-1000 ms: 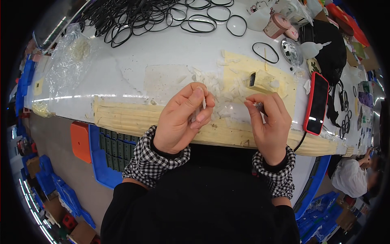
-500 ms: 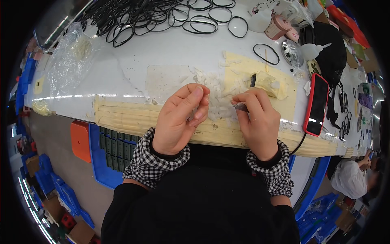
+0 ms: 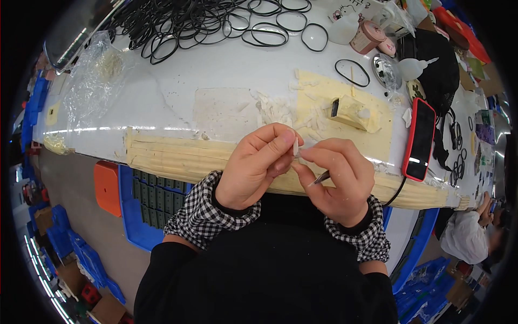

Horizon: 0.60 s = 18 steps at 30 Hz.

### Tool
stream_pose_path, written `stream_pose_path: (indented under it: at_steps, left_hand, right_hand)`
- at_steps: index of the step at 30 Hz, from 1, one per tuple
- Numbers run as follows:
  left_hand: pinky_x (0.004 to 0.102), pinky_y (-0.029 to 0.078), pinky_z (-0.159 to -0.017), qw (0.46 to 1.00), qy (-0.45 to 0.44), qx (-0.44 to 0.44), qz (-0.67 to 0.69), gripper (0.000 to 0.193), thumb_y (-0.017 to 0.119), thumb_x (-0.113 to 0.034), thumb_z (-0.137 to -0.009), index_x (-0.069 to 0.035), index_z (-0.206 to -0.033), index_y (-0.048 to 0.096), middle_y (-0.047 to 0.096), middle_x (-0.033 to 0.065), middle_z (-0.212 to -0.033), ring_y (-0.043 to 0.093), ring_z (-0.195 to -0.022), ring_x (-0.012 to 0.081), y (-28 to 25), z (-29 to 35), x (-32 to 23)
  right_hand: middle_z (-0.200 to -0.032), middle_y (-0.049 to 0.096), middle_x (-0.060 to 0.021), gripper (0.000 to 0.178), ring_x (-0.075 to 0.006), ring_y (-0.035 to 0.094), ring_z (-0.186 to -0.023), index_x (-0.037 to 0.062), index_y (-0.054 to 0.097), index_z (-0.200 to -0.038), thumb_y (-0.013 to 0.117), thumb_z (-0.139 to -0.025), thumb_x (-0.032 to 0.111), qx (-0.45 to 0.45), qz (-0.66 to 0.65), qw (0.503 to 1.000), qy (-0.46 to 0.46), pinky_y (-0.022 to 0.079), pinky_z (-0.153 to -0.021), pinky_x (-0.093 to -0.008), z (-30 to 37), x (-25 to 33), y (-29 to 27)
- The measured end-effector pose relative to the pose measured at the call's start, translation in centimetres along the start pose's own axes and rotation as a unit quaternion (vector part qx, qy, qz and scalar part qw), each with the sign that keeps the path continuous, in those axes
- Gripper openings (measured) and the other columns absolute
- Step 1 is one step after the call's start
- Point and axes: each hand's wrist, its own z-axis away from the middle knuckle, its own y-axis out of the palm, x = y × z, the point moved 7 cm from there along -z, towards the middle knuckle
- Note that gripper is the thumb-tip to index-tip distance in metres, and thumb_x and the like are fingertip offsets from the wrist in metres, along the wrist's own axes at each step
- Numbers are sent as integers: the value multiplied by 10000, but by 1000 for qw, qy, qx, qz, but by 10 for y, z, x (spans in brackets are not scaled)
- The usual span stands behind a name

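Observation:
With thumb and fingers pinched, my left hand (image 3: pixel 249 167) holds a small white piece (image 3: pixel 295 147) whose tip stands up from the fingertips; its kind is unclear. My right hand (image 3: pixel 342 181) is close beside it, its index finger at or touching the white piece. A small pointed metal tool (image 3: pixel 320 179), too little of it visible to name, is tucked in the right hand with its tip by the thumb. Beyond both hands, white scraps (image 3: pixel 274 109) lie on the table and on a yellow sheet (image 3: pixel 313 83). A yellow-wrapped block (image 3: pixel 353 114) rests on that sheet.
Black rubber bands (image 3: pixel 178 21) pile up at the far side of the white table (image 3: pixel 162 102). A red-cased phone (image 3: pixel 420 139) with a cable lies at right. Yellow tape (image 3: pixel 167 151) covers the near edge. Below stand a blue crate (image 3: pixel 132 216) and orange stool (image 3: pixel 107 188). A co-worker (image 3: pixel 465 237) sits at right.
Both hands have drawn nearer to me and together. The white piece now shows at my left fingertips. In my right hand the metal tool has shifted down toward the thumb.

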Motion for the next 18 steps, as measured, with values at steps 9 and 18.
stream_pose_path:
  at_steps: [9, 18]
  left_hand:
    - [179, 335, -592, 999, -19, 38, 26, 175, 508, -200, -976, -36, -950, 564, 503, -28, -762, 371, -620, 39, 4, 1, 4]
    - [173, 348, -605, 994, -26, 71, 76, 130, 510, -175, -973, -53, -964, 554, 527, -17, -810, 375, -631, 33, 7, 1, 8]
  right_hand:
    - [-674, 518, -64, 360, -239, 547, -579, 62, 535, -782, 702, -757, 381, 116, 27, 986, 118, 421, -490, -321, 7, -19, 12]
    - [-655, 479, -53, 363, -233, 526, -566, 78, 515, -765, 655, -788, 413, 123, 37, 984, 126, 406, -481, -330, 8, -19, 15]
